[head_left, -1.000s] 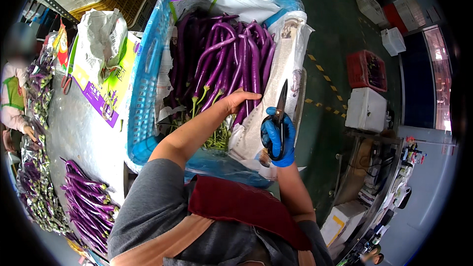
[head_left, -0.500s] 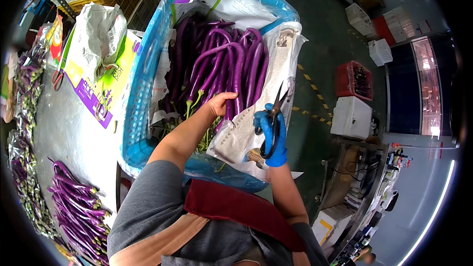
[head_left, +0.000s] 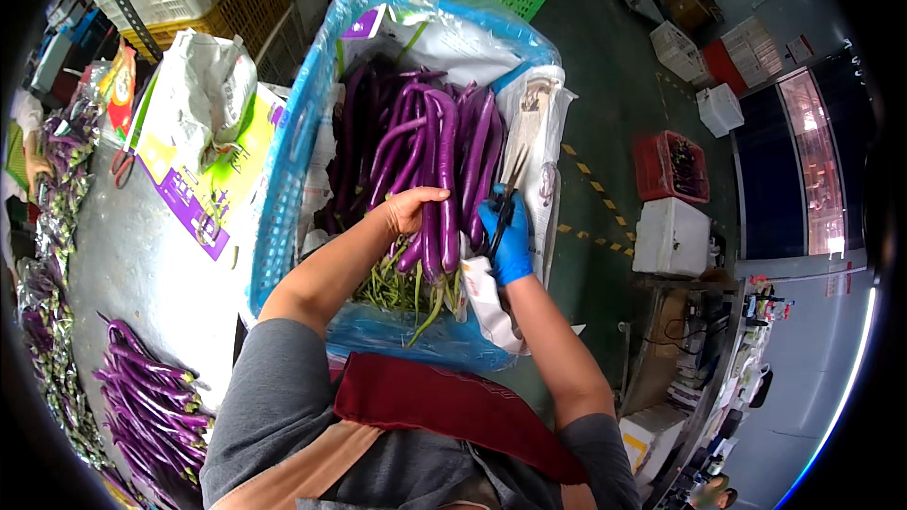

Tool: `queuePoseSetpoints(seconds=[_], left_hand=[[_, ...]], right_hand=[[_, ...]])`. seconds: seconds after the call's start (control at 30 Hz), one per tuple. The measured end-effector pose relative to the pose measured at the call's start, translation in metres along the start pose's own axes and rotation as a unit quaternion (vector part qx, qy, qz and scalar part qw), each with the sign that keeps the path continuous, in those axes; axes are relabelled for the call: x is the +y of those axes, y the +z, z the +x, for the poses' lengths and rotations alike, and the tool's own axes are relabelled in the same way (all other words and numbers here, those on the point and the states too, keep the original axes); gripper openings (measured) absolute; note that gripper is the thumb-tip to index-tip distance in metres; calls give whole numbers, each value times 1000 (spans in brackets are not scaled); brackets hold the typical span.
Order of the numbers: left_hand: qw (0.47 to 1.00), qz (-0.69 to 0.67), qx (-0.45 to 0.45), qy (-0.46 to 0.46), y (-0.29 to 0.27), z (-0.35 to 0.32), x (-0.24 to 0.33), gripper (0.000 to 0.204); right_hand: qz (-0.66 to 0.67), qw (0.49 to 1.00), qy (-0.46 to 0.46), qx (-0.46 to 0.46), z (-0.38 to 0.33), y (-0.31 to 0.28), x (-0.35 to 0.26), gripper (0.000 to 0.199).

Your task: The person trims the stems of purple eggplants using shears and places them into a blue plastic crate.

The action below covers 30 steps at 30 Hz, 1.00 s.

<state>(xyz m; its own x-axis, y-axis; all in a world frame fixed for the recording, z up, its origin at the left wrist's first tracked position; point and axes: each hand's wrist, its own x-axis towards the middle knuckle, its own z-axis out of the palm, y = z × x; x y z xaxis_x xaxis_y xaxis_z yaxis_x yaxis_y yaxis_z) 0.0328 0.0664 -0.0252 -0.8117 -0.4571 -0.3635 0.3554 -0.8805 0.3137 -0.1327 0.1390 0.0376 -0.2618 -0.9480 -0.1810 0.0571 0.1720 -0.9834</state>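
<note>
- Eggplants (head_left: 447, 146), long and purple, lie in the big blue basket (head_left: 277, 217), from near its far edge down toward its near edge.
- Left hand (head_left: 406, 212) is bare and curled — it grips eggplants, with its thumb across the top.
- Right hand (head_left: 508, 234), in a blue glove (head_left: 516, 253), is closed around scissors (head_left: 511, 179) — close to the basket's right edge.
- Newspaper (head_left: 537, 109) lines that right edge.
- Thin green stalks (head_left: 387, 288) lie by the near edge.

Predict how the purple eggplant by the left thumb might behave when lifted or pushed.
The eggplant may be slippery, since its skin looks glossy. Long and slender, it would probably bend slightly if lifted by one end. Its curved far end suggests it might rock rather than roll freely.
</note>
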Motion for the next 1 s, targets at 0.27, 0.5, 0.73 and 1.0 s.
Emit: queuePoseSetpoints(seconds=[0.27,0.5,0.73,1.0], left_hand=[[957,206,-66,196,113,-96,57,63],[863,374,-44,336,154,-132,54,65],[923,229,-96,293,141,-166,67,70],[910,245,-61,329,137,-194,89,60]], right_hand=[[537,834,8,-125,-36,36,-83,29],[20,955,-292,-39,-38,57,-107,52],[-11,962,-256,-98,-46,77,-136,53],[-106,938,-308,-116,-40,112,-158,43]])
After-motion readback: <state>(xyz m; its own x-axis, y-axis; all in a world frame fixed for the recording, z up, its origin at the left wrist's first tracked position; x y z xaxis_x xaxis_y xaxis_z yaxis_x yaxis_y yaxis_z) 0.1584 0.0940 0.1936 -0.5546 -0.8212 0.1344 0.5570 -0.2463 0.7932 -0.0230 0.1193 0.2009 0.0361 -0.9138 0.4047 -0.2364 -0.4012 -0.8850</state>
